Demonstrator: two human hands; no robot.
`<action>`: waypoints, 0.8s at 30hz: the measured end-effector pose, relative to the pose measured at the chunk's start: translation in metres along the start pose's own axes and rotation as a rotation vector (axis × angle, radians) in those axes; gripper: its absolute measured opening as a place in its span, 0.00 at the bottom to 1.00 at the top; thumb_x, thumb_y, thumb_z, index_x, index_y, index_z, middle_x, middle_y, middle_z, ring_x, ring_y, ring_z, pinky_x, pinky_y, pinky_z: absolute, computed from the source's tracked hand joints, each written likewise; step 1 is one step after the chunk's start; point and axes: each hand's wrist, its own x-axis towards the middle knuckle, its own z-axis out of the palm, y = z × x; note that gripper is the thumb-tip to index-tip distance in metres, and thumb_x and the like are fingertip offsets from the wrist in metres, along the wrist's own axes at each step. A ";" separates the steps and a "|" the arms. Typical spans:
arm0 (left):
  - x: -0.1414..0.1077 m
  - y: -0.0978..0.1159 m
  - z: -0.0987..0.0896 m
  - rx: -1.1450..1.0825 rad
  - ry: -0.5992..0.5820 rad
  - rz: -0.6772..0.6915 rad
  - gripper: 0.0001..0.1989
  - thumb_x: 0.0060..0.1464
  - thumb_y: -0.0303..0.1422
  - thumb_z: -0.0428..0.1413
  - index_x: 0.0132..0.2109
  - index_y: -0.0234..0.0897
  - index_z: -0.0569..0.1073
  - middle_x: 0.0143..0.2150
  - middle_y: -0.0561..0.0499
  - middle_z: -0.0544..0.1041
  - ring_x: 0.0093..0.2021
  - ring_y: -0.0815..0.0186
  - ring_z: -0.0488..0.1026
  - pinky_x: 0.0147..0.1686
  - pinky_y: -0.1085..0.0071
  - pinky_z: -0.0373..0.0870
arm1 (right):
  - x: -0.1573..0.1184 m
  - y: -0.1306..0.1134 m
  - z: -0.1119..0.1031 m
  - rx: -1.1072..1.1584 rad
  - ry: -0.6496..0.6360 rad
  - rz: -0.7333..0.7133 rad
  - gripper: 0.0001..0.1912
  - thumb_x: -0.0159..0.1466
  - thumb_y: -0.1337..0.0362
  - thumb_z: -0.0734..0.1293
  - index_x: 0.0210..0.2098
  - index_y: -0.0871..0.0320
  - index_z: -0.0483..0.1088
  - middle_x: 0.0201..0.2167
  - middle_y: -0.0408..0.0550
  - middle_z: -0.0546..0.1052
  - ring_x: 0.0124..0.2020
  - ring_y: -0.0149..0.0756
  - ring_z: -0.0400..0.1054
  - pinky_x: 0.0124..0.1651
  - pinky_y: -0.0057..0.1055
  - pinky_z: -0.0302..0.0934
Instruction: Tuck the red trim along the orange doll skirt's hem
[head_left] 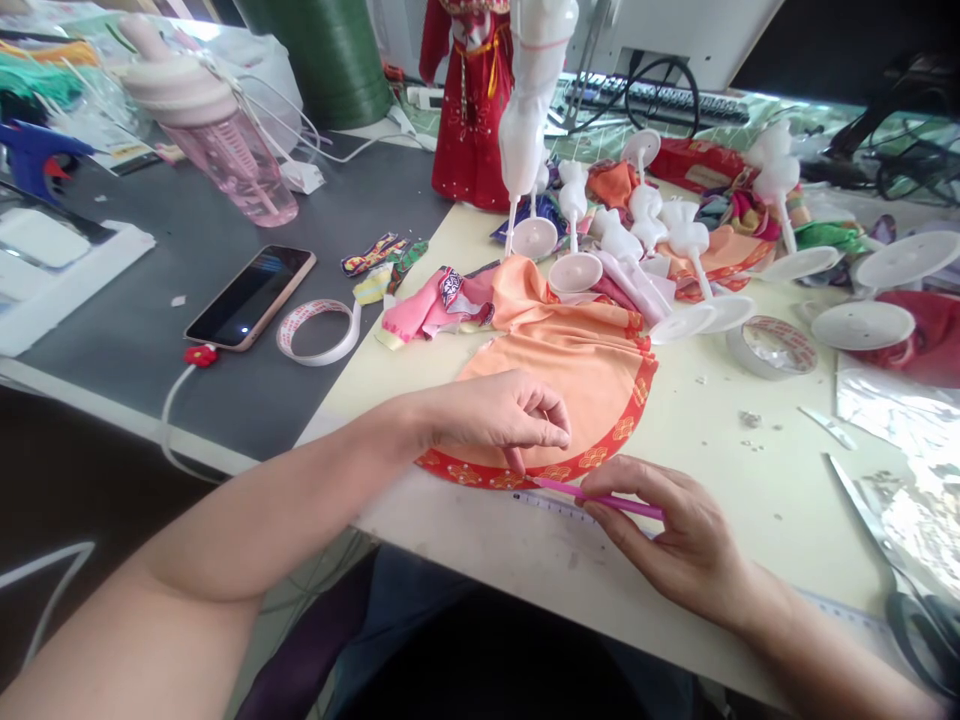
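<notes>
I had the right grip [679, 535] closed on the pen [559, 488], its long axis running leftward to the cloth [577, 385]'s red hem [624, 428], the left grip [491, 412] nearer, curled above, its hold unclear to me.

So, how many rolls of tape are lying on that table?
2 that I can see: a white roll beside the phone, and a second roll to the right of the orange fabric. Others may be hidden in the clutter.
</notes>
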 end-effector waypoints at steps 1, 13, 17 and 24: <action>0.000 0.000 0.000 -0.005 -0.013 -0.001 0.06 0.54 0.32 0.54 0.34 0.33 0.72 0.32 0.52 0.70 0.32 0.72 0.68 0.28 0.78 0.68 | 0.000 0.000 0.000 0.000 0.000 0.001 0.10 0.62 0.73 0.64 0.42 0.55 0.67 0.33 0.45 0.77 0.33 0.32 0.72 0.35 0.28 0.68; 0.000 -0.004 0.001 -0.004 -0.077 0.019 0.06 0.55 0.32 0.53 0.34 0.34 0.71 0.28 0.53 0.69 0.29 0.72 0.67 0.26 0.80 0.64 | 0.000 0.002 0.000 0.007 -0.013 -0.002 0.11 0.61 0.73 0.64 0.42 0.55 0.67 0.35 0.45 0.77 0.34 0.33 0.73 0.36 0.29 0.68; 0.000 -0.007 0.002 0.002 -0.087 0.020 0.06 0.56 0.32 0.53 0.34 0.34 0.71 0.27 0.53 0.69 0.29 0.72 0.68 0.26 0.80 0.63 | 0.000 -0.001 -0.002 0.000 0.005 -0.016 0.11 0.61 0.73 0.64 0.42 0.55 0.67 0.33 0.45 0.77 0.33 0.33 0.72 0.35 0.29 0.68; 0.000 -0.004 0.000 -0.007 -0.072 0.029 0.06 0.54 0.33 0.54 0.34 0.34 0.71 0.29 0.53 0.69 0.30 0.72 0.67 0.27 0.79 0.65 | 0.000 -0.002 -0.004 -0.001 0.032 -0.024 0.11 0.61 0.74 0.64 0.41 0.56 0.67 0.32 0.45 0.76 0.31 0.32 0.72 0.32 0.28 0.67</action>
